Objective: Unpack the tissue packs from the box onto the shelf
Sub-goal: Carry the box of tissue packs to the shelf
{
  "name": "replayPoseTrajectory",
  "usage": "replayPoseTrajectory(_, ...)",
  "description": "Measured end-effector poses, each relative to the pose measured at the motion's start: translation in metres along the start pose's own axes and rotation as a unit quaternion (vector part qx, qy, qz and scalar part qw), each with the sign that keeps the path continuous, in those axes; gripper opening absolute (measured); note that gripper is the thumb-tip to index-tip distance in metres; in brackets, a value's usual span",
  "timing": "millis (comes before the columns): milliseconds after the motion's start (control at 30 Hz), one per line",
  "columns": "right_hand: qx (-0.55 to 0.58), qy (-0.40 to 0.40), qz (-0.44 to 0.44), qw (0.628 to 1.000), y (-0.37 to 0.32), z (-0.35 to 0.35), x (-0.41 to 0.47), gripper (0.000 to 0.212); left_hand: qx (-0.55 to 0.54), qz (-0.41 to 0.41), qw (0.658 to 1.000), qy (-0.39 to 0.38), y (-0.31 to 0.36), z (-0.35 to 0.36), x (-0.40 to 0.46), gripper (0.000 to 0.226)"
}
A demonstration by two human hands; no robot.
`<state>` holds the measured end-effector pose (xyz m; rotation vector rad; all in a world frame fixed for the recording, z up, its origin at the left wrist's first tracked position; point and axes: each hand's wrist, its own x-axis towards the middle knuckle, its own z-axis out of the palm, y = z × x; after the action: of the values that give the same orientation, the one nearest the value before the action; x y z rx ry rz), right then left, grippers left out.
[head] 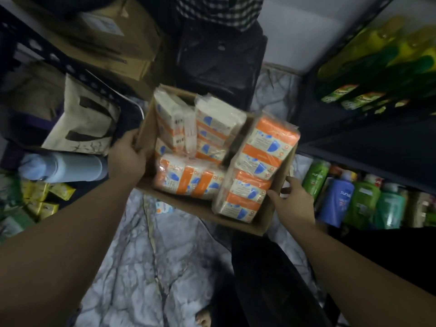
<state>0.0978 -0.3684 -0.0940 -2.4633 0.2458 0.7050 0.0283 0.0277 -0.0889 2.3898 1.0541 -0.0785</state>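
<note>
Tissue packs [266,147], orange and white with blue marks, wrapped in clear plastic, sit in an open cardboard box [262,220] held above a grey marbled floor [141,267]. Several bundles fill the box: two stand upright at the far side, one lies flat at the near left, and a taller stack along the right side leans over the right rim. Left hand [127,156] grips the box's left wall, thumb over the rim, fingers curled round the outside edge. Right hand [295,199] is at the near right corner of the box, fingers loosely spread and touching the wall beside the right stack; cannot tell if it really clamps the cardboard. Both bare forearms reach in from the bottom corners. On the right, dark shelf [354,147] with a row of shampoo bottles [339,199], green and blue, on the lower level and green-yellow bottles [377,67] higher up. On the left, a cream tote bag [82,121], a pale blue flask [63,166] lying down, yellow sachets [47,197], and brown cartons [111,38] stacked behind. A bare foot [204,319] shows at the bottom edge.
</note>
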Motion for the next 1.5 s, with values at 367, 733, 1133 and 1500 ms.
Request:
replayPoseTrajectory(367, -0.083, -0.012, -0.015, 0.996, -0.022, -0.028, -0.013, 0.019, -0.092, -0.028, 0.995, -0.014, -0.036, -0.031, -0.051, 0.03)
replayPoseTrajectory(733, -0.195, -0.07, -0.142, 0.968, -0.114, -0.068, -0.091, 0.017, -0.146, -0.208, 0.967, 0.036, -0.085, -0.129, -0.213, 0.034)
replayPoseTrajectory(1133, -0.331, -0.151, -0.323, 0.874, -0.219, 0.014, -0.201, 0.02, -0.202, -0.436, 0.854, 0.201, -0.171, -0.174, -0.406, 0.036)
replayPoseTrajectory(1500, -0.392, -0.195, -0.478, 0.762, -0.223, 0.168, -0.273, 0.022, -0.241, -0.554, 0.759, 0.244, -0.255, -0.116, -0.527, 0.041)
